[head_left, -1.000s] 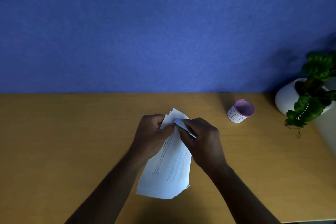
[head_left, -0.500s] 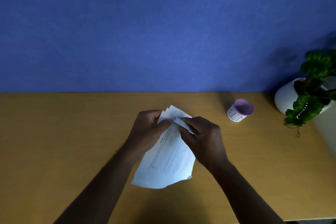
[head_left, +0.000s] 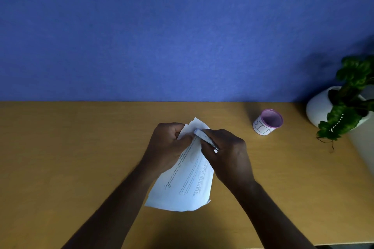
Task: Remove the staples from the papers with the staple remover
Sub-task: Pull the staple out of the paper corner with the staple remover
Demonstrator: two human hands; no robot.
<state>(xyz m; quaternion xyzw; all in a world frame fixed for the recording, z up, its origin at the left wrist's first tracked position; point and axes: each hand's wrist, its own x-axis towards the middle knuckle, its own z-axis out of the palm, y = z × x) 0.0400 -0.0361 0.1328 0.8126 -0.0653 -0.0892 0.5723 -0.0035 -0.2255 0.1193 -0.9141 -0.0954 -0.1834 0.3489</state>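
Two bare forearms reach in from the near edge of a wooden desk (head_left: 70, 157). Papers (head_left: 186, 184), a white printed stack with lines of small text, lie angled at desk centre; bottom edge curls up, top corner fanned into separate sheets. Left hand (head_left: 168, 147) is curled closed, pinching the fanned top corner between thumb and fingers. Right hand (head_left: 226, 153) is closed around a staple remover (head_left: 204, 138), slim, pale metallic, tip pressed at the papers' top corner just beside the left thumb. Staple itself too small to tell. Farther right, well apart from the papers, a small white cup (head_left: 265, 123) with pink rim and handwritten letters stands upright; inside looks pinkish, contents cannot tell. At far right, a white round pot (head_left: 317, 107) holds a green leafy plant (head_left: 348, 95), leaves spilling over its rim. Blue wall (head_left: 162, 26) behind.
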